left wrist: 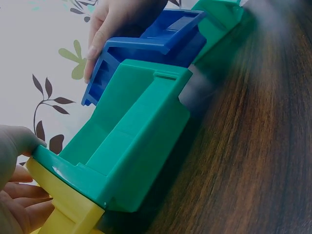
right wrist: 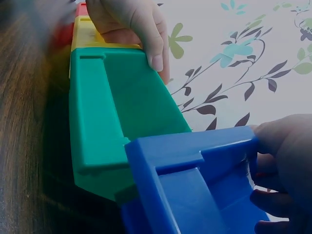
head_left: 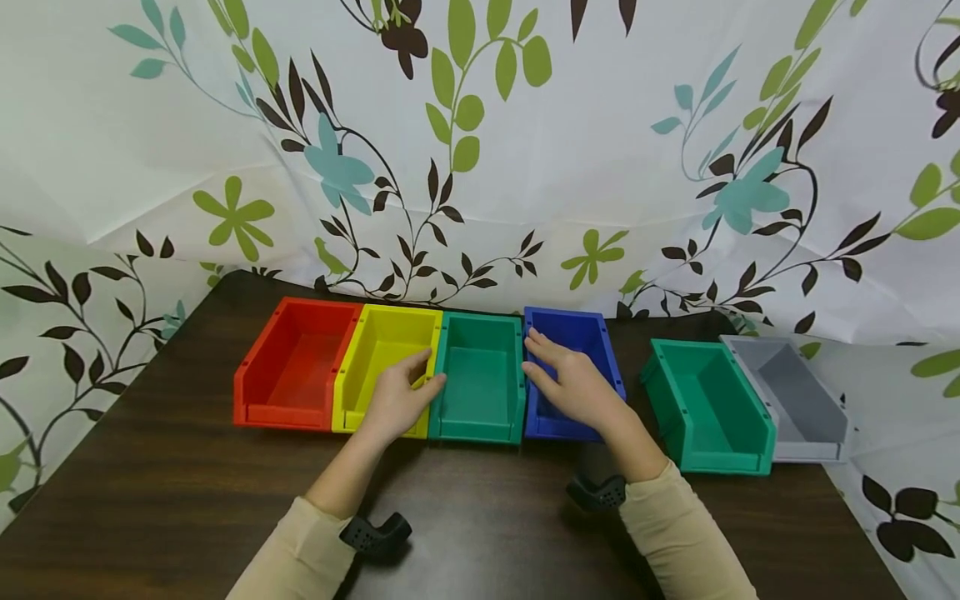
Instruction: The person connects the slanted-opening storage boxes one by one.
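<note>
A red bin (head_left: 300, 354), a yellow bin (head_left: 386, 337), a green bin (head_left: 480, 379) and a blue bin (head_left: 566, 333) stand side by side on the dark table. My left hand (head_left: 397, 400) is at the wall where yellow and green meet; its thumb (left wrist: 29, 141) lies over the green rim and its fingers are on the yellow side. With my right hand (head_left: 577, 387) I grip the left rim of the blue bin, the thumb (right wrist: 273, 134) on top of the edge. The blue bin's left side is close against the green bin.
Farther right, a second green bin (head_left: 708, 400) and a grey bin (head_left: 798, 392) stand together near the table's right edge. Behind the table (head_left: 150, 467) hangs a white curtain (head_left: 600, 167) with leaf patterns. Each wrist wears a black camera band (head_left: 375, 533).
</note>
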Action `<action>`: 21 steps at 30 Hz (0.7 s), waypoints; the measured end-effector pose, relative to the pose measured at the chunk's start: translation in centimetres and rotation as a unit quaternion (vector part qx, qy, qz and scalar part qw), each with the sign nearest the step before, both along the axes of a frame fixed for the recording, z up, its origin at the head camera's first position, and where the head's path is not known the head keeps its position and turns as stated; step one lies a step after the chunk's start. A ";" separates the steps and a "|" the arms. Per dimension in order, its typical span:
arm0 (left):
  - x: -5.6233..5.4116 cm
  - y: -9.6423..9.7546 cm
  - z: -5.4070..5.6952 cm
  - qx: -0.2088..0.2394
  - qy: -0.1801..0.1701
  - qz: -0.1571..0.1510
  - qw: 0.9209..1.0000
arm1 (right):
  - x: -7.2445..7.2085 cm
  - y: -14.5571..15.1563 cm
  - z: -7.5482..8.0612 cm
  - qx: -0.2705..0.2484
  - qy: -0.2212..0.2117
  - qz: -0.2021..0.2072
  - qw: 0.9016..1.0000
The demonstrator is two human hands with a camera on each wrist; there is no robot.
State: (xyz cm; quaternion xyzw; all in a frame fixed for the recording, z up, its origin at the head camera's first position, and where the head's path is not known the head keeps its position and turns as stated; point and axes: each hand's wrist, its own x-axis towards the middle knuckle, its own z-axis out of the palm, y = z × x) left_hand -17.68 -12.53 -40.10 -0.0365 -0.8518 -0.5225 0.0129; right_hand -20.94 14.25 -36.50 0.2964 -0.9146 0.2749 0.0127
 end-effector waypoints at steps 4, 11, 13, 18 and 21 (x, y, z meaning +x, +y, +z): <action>0.0 0.1 0.1 -0.002 0.000 0.000 1.000 | 0.0 0.1 -0.3 -0.006 0.002 -0.001 1.000; -0.2 0.3 -0.1 -0.001 0.000 -0.001 1.000 | 0.0 0.2 -0.8 -0.012 -0.007 -0.005 1.000; -0.2 0.3 -0.2 0.000 0.001 -0.002 1.000 | 0.0 0.2 -0.9 -0.016 -0.007 -0.005 1.000; -0.4 0.2 -0.3 0.002 0.000 -0.004 1.000 | -0.1 0.3 -1.3 -0.024 -0.003 -0.004 1.000; -0.4 0.2 -0.2 0.002 -0.001 -0.004 1.000 | -0.2 0.2 -1.5 -0.029 -0.005 -0.004 1.000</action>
